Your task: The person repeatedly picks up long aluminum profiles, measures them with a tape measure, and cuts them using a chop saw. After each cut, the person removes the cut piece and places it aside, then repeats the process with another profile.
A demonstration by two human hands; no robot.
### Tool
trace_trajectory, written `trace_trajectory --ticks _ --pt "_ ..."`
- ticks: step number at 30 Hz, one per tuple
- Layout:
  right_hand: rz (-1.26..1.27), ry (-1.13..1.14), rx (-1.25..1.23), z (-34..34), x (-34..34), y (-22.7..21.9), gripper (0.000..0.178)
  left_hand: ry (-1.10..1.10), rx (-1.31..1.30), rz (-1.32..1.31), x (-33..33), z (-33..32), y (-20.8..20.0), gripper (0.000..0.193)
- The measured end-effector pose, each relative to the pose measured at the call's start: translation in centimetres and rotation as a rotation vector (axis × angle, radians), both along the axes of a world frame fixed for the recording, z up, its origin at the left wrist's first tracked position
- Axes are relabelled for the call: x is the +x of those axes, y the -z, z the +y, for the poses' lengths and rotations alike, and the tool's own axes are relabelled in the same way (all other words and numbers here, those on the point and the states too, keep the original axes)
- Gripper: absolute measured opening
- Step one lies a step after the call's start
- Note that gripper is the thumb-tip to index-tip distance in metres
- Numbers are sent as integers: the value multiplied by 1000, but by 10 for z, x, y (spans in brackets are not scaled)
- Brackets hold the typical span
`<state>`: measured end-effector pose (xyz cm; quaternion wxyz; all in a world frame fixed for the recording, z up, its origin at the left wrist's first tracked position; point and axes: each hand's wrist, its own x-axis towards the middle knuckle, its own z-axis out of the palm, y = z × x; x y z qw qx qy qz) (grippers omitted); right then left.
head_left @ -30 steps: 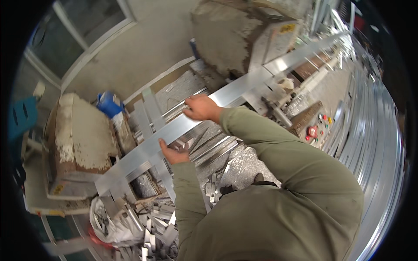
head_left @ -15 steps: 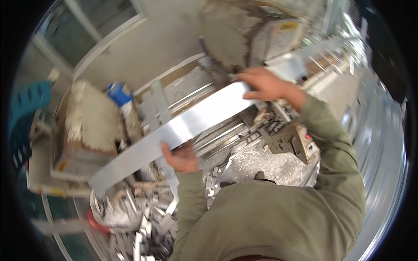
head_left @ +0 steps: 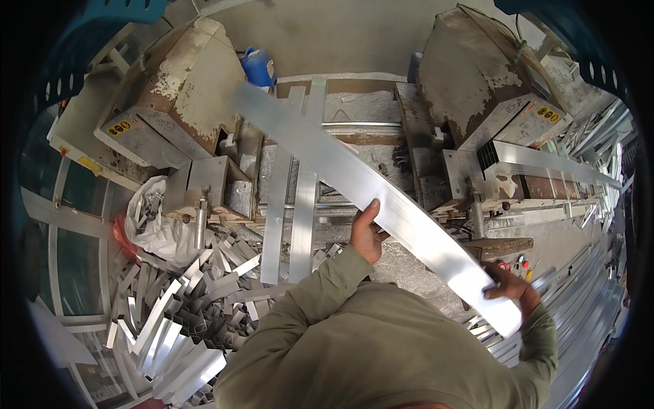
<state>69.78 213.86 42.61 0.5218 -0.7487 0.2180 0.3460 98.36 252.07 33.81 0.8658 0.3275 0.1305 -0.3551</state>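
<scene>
Both of my hands grip a long, flat-faced aluminium bar (head_left: 354, 178), held aslant above the machine bed. Its far end reaches up to the left and its near end points down to the right. My left hand (head_left: 368, 234) is closed on the bar's lower edge near its middle, thumb on the top face. Close to the near end, my right hand (head_left: 509, 286) is wrapped around the opposite edge, fingers partly hidden beneath. Under the bar, two similar aluminium bars (head_left: 278, 211) lie side by side across the bed.
Worn machine housings stand at left (head_left: 178, 88) and right (head_left: 480, 82). A stack of rectangular tubes (head_left: 538, 162) rests beside the right one. Aluminium offcuts (head_left: 197, 300) heap at lower left below a white sack (head_left: 160, 225). Long profiles (head_left: 579, 320) lie at right; a blue jug (head_left: 257, 67) stands behind.
The bar has swung round: its left end now points away and its right end toward me. My right hand has come down near that end. My view has shifted, showing both housings.
</scene>
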Motion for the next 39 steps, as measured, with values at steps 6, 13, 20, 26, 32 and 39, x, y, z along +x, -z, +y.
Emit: trace_trajectory --ticks 6,13,20,26,32,39 --pt "-130 90 359 74 -28 40 131 89 180 57 17 -14 11 87" --pt "-129 379 442 113 -6 70 111 -16 136 -28 71 -46 21 73" --pt "-223 510 432 129 103 42 84 -121 198 -354 120 -72 26 63" --pt "-316 376 578 178 254 9 79 97 136 -243 8 -27 -2 109" --pt "-136 563 864 248 352 128 68 -49 192 -186 14 51 26 100" --pt "-234 563 804 337 367 212 72 -12 327 -328 44 153 107 97"
